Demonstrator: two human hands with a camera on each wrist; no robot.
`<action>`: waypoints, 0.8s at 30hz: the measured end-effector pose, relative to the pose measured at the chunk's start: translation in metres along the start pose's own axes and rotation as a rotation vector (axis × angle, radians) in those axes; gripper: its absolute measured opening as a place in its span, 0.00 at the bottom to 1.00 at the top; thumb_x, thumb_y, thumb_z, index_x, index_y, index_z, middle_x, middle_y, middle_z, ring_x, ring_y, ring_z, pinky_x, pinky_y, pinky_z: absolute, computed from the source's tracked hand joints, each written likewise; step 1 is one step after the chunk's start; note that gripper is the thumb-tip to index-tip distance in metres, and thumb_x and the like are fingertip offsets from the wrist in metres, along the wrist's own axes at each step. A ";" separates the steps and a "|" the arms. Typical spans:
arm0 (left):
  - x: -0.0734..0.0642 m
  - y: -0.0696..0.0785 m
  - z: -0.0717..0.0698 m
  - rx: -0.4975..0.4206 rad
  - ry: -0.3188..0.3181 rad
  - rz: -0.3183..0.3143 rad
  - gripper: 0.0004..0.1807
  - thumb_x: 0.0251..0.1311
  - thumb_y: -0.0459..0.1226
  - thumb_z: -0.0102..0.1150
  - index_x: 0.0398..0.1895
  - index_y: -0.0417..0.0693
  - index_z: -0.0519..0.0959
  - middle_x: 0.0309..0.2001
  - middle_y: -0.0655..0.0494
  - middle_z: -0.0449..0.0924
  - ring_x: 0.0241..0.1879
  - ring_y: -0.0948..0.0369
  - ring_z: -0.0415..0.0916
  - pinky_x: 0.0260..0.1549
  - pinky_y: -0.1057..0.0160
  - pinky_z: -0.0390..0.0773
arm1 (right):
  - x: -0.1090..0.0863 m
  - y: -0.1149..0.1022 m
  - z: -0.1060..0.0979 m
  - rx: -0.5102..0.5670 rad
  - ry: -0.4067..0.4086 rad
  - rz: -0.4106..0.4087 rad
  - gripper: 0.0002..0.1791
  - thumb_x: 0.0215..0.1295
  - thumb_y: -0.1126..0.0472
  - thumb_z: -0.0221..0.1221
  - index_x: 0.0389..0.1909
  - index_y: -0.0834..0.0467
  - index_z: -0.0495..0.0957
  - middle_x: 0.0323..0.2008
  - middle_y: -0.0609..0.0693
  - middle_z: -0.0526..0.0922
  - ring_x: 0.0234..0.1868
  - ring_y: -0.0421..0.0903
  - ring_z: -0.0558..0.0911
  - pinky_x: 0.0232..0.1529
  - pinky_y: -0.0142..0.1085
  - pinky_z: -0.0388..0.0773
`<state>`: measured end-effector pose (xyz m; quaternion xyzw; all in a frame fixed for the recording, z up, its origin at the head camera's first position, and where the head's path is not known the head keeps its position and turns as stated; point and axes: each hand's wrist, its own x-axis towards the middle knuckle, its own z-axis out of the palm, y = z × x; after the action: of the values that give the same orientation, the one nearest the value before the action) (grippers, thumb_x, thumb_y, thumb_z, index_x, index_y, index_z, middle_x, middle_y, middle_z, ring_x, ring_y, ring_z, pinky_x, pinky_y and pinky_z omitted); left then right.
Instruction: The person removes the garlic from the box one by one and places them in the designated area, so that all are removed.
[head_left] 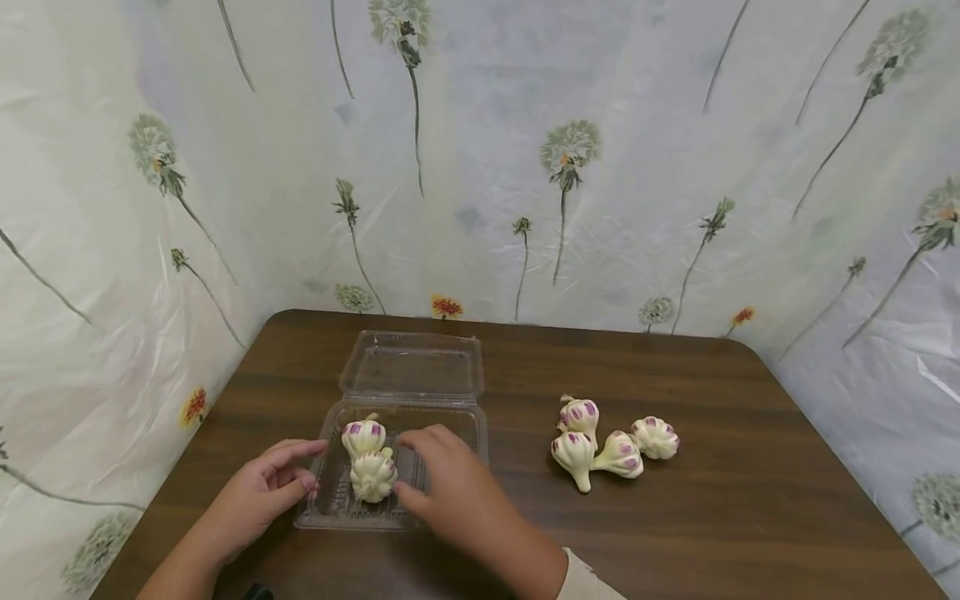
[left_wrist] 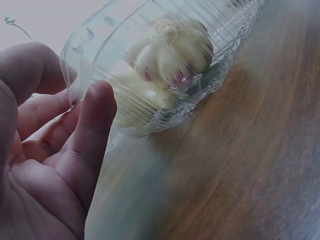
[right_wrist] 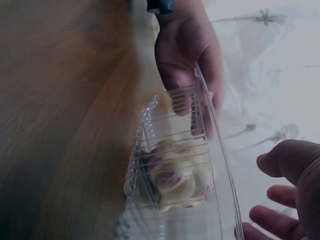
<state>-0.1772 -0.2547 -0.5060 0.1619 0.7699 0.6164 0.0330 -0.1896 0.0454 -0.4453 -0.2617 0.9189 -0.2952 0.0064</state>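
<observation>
A clear plastic clamshell container (head_left: pixel 326 500) lies with its lid (head_left: pixel 412 367) folded back. My left hand (head_left: pixel 258 496) pinches its left rim; in the left wrist view the thumb (left_wrist: pixel 97 105) is on the outer wall and the fingers are over the edge. Inside, two garlic bulbs sit one behind the other: a purple-streaked rear bulb (head_left: pixel 363 436) and a paler front bulb (head_left: pixel 372 477). My right hand (head_left: pixel 461 492) hovers over the container's right side, thumb and fingers spread and relaxed beside the bulbs. Nothing is in its grasp in the right wrist view.
Right of the container, several more garlic bulbs lie in a loose cluster, among them a front bulb (head_left: pixel 573 454) and a rightmost bulb (head_left: pixel 656 437). They rest on a dark wooden table (head_left: pixel 712 517). Behind it hangs a flower-patterned sheet (head_left: pixel 480 167).
</observation>
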 end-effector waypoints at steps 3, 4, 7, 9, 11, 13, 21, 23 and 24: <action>-0.001 0.000 0.000 0.002 0.004 0.004 0.25 0.74 0.31 0.60 0.70 0.28 0.71 0.62 0.64 0.76 0.44 0.60 0.85 0.42 0.65 0.87 | 0.004 -0.002 0.003 0.011 -0.035 0.042 0.29 0.69 0.49 0.69 0.68 0.51 0.76 0.61 0.46 0.78 0.61 0.45 0.80 0.58 0.46 0.83; -0.002 0.000 0.000 0.003 0.004 0.003 0.25 0.74 0.31 0.60 0.69 0.28 0.71 0.62 0.65 0.76 0.44 0.60 0.85 0.42 0.65 0.87 | 0.005 -0.003 0.004 0.011 -0.044 0.050 0.30 0.68 0.48 0.69 0.68 0.51 0.76 0.62 0.47 0.78 0.61 0.46 0.80 0.58 0.47 0.82; -0.001 0.000 0.001 0.004 0.003 0.008 0.24 0.74 0.30 0.60 0.69 0.27 0.71 0.62 0.64 0.76 0.43 0.60 0.85 0.42 0.65 0.87 | 0.007 -0.003 0.007 0.010 -0.063 0.067 0.31 0.67 0.47 0.70 0.69 0.50 0.75 0.62 0.48 0.77 0.61 0.48 0.80 0.58 0.47 0.82; 0.001 0.000 0.000 0.008 0.005 0.012 0.24 0.74 0.30 0.60 0.69 0.28 0.72 0.62 0.62 0.76 0.43 0.59 0.85 0.42 0.65 0.87 | 0.009 -0.002 0.010 0.013 -0.068 0.069 0.31 0.67 0.47 0.70 0.69 0.50 0.75 0.62 0.48 0.77 0.61 0.48 0.79 0.59 0.47 0.82; 0.001 0.000 0.000 0.010 0.009 0.013 0.24 0.74 0.30 0.60 0.69 0.28 0.72 0.63 0.60 0.76 0.43 0.59 0.85 0.41 0.65 0.87 | 0.011 -0.002 0.012 0.031 -0.074 0.076 0.31 0.67 0.46 0.70 0.68 0.49 0.75 0.62 0.48 0.77 0.60 0.48 0.79 0.58 0.46 0.82; 0.001 0.000 0.000 0.007 0.009 0.009 0.24 0.74 0.30 0.60 0.69 0.28 0.72 0.63 0.60 0.76 0.43 0.60 0.85 0.42 0.65 0.87 | 0.013 -0.002 0.014 0.055 -0.079 0.080 0.30 0.67 0.47 0.70 0.68 0.48 0.76 0.62 0.48 0.77 0.60 0.47 0.79 0.56 0.46 0.82; 0.000 -0.001 0.000 -0.009 -0.002 0.001 0.25 0.73 0.29 0.60 0.70 0.27 0.71 0.62 0.62 0.75 0.43 0.61 0.85 0.42 0.65 0.87 | 0.018 -0.009 0.018 0.132 -0.081 0.095 0.31 0.65 0.48 0.72 0.68 0.48 0.76 0.63 0.48 0.75 0.62 0.48 0.78 0.60 0.47 0.80; 0.000 -0.001 0.000 -0.006 0.001 0.006 0.25 0.73 0.29 0.60 0.70 0.28 0.71 0.62 0.61 0.75 0.43 0.61 0.85 0.42 0.65 0.86 | 0.020 -0.010 0.020 0.138 -0.073 0.095 0.31 0.66 0.48 0.71 0.69 0.47 0.76 0.64 0.47 0.75 0.62 0.47 0.78 0.60 0.45 0.80; 0.001 -0.001 -0.001 -0.003 0.003 0.009 0.25 0.73 0.29 0.60 0.69 0.28 0.71 0.62 0.61 0.75 0.43 0.61 0.85 0.42 0.66 0.86 | 0.021 -0.011 0.021 0.139 -0.068 0.092 0.31 0.66 0.48 0.71 0.69 0.47 0.76 0.63 0.47 0.75 0.62 0.46 0.77 0.59 0.44 0.80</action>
<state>-0.1781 -0.2552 -0.5067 0.1646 0.7682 0.6180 0.0294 -0.1992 0.0161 -0.4533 -0.2278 0.9066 -0.3485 0.0691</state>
